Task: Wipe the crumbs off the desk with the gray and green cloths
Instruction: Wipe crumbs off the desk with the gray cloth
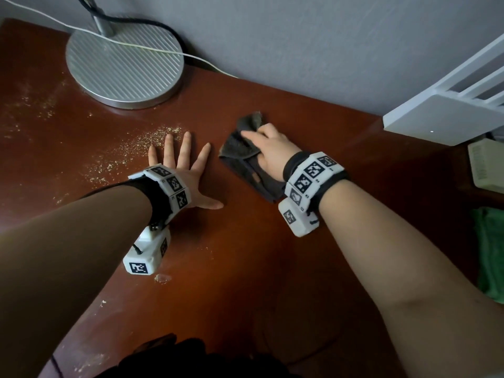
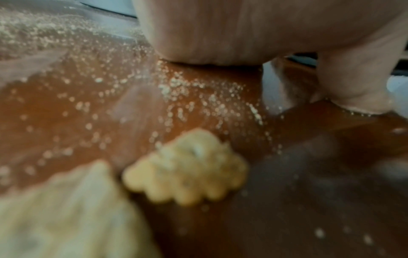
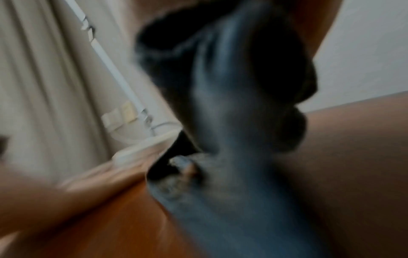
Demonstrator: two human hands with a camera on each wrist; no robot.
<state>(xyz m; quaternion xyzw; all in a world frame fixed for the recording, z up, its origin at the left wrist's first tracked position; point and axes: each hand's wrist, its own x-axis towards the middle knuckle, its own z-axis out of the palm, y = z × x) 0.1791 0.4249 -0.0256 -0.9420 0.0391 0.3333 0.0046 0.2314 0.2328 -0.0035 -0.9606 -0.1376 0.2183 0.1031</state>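
Note:
On the reddish-brown desk (image 1: pixel 272 241), my right hand (image 1: pixel 268 148) grips the gray cloth (image 1: pixel 237 148) and holds it against the wood right of centre. The cloth (image 3: pixel 232 157) fills the blurred right wrist view. My left hand (image 1: pixel 182 165) lies flat with fingers spread, just left of the cloth, holding nothing. Pale crumbs (image 1: pixel 147 140) are scattered ahead and to the left of its fingertips. The left wrist view shows crumbs (image 2: pixel 176 90) and a bigger cracker piece (image 2: pixel 187 174) close by the palm (image 2: pixel 243 34). The green cloth (image 1: pixel 491 249) lies beyond the desk's right edge.
A round ribbed metal lamp base (image 1: pixel 124 61) stands at the back left, with a white cable (image 1: pixel 163 51) across it. The gray wall (image 1: pixel 327 50) borders the desk's far edge. A white shelf (image 1: pixel 441 118) juts in at the right. More crumbs (image 1: pixel 27 105) dust the far left.

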